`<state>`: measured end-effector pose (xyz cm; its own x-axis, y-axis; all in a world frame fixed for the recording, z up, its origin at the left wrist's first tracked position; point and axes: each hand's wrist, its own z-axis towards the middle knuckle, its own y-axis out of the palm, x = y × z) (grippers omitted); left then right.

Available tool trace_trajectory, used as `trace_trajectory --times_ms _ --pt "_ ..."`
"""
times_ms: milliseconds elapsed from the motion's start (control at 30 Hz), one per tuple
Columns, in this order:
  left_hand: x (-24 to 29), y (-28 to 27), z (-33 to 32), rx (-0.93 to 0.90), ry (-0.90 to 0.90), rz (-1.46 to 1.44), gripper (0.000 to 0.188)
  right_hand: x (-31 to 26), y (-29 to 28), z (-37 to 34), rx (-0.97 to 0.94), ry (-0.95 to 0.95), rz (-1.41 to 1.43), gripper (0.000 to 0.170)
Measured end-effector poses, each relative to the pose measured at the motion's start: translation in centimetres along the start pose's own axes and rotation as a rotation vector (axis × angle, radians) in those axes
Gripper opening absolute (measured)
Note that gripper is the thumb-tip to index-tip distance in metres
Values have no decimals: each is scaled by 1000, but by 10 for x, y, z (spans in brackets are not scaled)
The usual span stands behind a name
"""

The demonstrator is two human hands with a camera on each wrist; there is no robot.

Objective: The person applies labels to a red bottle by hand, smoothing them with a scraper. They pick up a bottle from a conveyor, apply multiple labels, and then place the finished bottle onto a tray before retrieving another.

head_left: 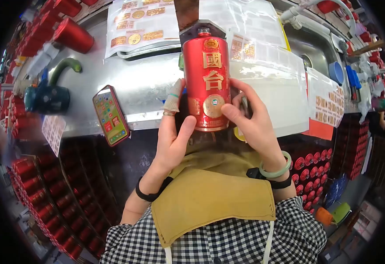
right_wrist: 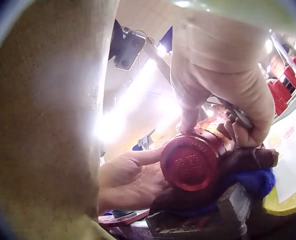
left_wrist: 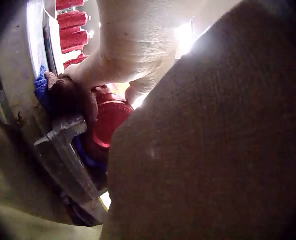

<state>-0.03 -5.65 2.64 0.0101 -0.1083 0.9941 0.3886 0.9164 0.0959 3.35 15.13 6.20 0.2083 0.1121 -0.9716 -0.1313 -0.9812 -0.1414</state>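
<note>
**One glossy red cylindrical bottle with raised gold characters (head_left: 207, 94) is set between a left hand (head_left: 171, 138) and a right hand (head_left: 257, 125)**

Two large gold characters and one round gold medallion (head_left: 213, 107) are borne on its front. One smartphone in a coral-red case (head_left: 109, 115), one dark teal vessel with a curved green part (head_left: 47, 100) and one blue plastic cup (head_left: 335, 73) can be counted; of white sheets printed with gold labels (head_left: 138, 26), at least four are seen.

The bottle is laid at the front of the grey metal counter (head_left: 139, 83), its neck pointed away from the person. It is gripped on its right side by the right hand, whose fingers are curled and whose thumb is pressed beside the medallion. The left hand is spread wide along the other side, its thumb near the base; whether weight is taken by its hidden fingers cannot be told.
</note>
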Motion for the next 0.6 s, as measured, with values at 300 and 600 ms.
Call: trace_trajectory --times_ms 300,600 --pt "-5 7 3 61 21 -2 70 1 0 2 -26 4 17 70" --pt "-13 -1 0 74 79 -55 66 -2 -2 3 -42 82 -43 72"
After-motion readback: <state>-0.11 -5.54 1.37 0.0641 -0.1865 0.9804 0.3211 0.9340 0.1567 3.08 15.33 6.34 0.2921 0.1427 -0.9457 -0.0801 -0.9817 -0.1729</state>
